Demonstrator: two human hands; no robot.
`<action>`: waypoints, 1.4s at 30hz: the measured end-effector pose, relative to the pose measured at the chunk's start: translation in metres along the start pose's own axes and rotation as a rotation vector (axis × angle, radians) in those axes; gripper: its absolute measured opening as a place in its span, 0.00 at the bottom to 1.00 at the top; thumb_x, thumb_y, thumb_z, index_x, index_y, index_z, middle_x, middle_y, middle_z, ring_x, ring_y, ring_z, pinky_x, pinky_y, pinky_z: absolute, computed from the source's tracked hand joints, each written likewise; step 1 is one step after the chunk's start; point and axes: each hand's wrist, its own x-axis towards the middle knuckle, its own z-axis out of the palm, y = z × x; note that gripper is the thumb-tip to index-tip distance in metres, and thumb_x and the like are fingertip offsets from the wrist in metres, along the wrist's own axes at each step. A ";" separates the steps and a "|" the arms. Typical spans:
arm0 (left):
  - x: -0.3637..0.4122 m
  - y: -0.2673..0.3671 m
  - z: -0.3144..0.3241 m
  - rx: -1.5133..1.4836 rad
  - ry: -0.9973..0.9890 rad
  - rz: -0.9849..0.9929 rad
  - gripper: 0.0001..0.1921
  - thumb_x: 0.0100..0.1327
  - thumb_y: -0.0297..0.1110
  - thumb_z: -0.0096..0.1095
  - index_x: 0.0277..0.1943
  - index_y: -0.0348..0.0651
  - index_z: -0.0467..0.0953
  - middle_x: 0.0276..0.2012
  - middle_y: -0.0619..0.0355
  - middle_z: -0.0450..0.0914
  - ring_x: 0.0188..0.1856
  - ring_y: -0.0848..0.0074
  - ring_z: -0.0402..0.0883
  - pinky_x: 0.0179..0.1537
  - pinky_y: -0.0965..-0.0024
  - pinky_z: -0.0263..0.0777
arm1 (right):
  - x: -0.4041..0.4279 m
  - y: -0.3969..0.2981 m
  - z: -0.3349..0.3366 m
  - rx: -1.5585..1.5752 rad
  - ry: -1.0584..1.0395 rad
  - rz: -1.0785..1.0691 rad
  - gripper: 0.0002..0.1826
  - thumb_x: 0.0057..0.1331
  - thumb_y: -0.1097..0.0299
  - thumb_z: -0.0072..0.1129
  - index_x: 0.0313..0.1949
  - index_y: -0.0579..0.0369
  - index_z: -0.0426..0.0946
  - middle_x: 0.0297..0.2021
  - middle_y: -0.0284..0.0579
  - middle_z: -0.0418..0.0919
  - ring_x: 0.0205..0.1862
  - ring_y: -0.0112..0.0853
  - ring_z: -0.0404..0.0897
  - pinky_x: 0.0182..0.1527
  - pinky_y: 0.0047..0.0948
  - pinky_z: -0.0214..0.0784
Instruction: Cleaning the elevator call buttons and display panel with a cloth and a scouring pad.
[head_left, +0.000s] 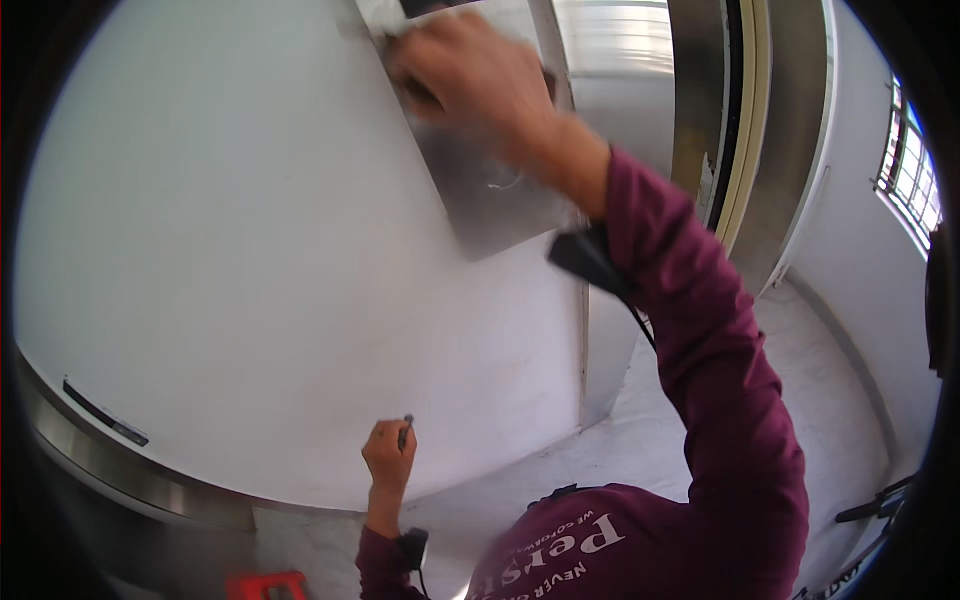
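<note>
My right hand (472, 75), blurred, is raised in front of a grey metal panel (499, 199) on the white wall (262, 262). Its fingers are curled at the panel's left edge, near a dark part; what they hold, if anything, cannot be made out. My left hand (390, 450) is lower down before the wall, closed around a small dark tool (406, 433) whose round tip sticks up past the fingers. Both arms wear maroon sleeves, with a black device at each wrist.
A dark strip (105, 412) lies at the wall's lower left, above a metallic band. A red plastic object (266, 585) is at the bottom left. Metal door frames (742, 127) stand at right, with a barred window (911, 157) beyond. Pale floor (810, 375) shows at right.
</note>
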 end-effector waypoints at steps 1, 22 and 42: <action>-0.018 -0.006 0.006 -0.008 -0.011 -0.056 0.07 0.50 0.24 0.65 0.31 0.42 0.74 0.27 0.55 0.77 0.27 0.64 0.78 0.28 0.66 0.72 | -0.026 -0.006 0.001 -0.007 0.011 -0.041 0.07 0.51 0.67 0.61 0.30 0.47 0.74 0.34 0.37 0.73 0.37 0.35 0.75 0.30 0.32 0.69; -0.167 -0.045 0.064 -0.377 -0.121 -0.611 0.05 0.51 0.24 0.62 0.31 0.39 0.75 0.28 0.53 0.78 0.28 0.66 0.78 0.33 0.67 0.72 | -0.150 -0.067 -0.033 0.054 -0.148 0.372 0.14 0.43 0.76 0.64 0.31 0.46 0.77 0.34 0.38 0.76 0.39 0.38 0.76 0.35 0.33 0.71; -0.196 -0.051 0.064 -0.252 -0.120 -0.617 0.05 0.49 0.28 0.63 0.28 0.38 0.75 0.24 0.52 0.78 0.27 0.63 0.79 0.32 0.64 0.72 | -0.130 -0.078 -0.015 0.102 -0.184 0.067 0.11 0.48 0.73 0.60 0.32 0.49 0.73 0.36 0.36 0.73 0.37 0.33 0.73 0.33 0.29 0.68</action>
